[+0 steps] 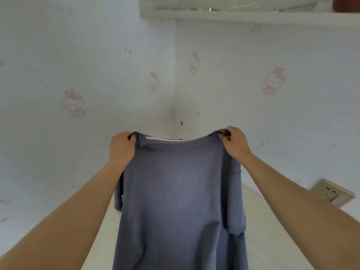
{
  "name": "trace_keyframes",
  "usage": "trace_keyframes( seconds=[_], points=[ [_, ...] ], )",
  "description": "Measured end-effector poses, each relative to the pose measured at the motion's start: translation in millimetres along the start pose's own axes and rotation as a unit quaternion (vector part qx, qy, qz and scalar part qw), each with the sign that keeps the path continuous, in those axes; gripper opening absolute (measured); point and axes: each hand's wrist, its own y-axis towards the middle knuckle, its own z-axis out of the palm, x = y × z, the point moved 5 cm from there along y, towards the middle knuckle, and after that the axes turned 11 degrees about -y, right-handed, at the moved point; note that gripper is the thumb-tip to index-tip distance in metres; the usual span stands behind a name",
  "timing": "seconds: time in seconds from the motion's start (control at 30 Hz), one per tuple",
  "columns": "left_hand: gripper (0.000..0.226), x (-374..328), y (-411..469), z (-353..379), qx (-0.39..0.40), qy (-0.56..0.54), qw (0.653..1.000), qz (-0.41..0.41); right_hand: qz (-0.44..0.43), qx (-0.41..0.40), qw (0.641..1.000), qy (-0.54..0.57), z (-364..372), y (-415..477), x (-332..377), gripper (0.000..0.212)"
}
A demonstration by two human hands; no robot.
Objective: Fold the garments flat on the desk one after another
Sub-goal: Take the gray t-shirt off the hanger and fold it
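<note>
Illumination is diffuse and even, of moderate brightness, with a cool bluish cast on the wall (58, 45); shadows are soft, limited to faint shading along the folds of the shirt (179, 191). Wide-angle distortion stretches the forearms (58, 221) toward the lower corners and tilts the shelf (233, 15) at the top edge. Focus is soft overall, and the wallpaper prints (272, 81) appear slightly blurred.

Room corner, pale wallpapered walls (58, 55).
Pink cartoon figures (273, 81) on wallpaper; white shelf (243, 15) above; wall socket (329, 191) at right.

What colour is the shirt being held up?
Plain slate blue shirt, no pattern; head view shows it.
</note>
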Motion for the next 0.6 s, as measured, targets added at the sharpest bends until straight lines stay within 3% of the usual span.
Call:
trace_keyframes(
  seconds=[0.3, 0.33, 0.47, 0.6],
  points=[
    [0.026, 54, 69, 73, -0.011, 0.002, 0.995, -0.094, -0.008, 0.085, 0.996, 0.002, 113, 97, -12, 0.020],
    [0.026, 55, 73, 80, 0.012, -0.003, 0.994, -0.105, -0.012, 0.103, 0.995, 0.004, 121, 100, -12, 0.025],
    [0.075, 76, 59, 124, 0.181, -0.016, 0.973, -0.143, -0.032, 0.209, 0.977, -0.014, 174, 99, -20, 0.062],
    [0.063, 117, -1, 152, 0.291, 0.071, 0.944, -0.137, -0.020, 0.294, 0.955, -0.039, 211, 55, -43, 0.051]
  ],
)
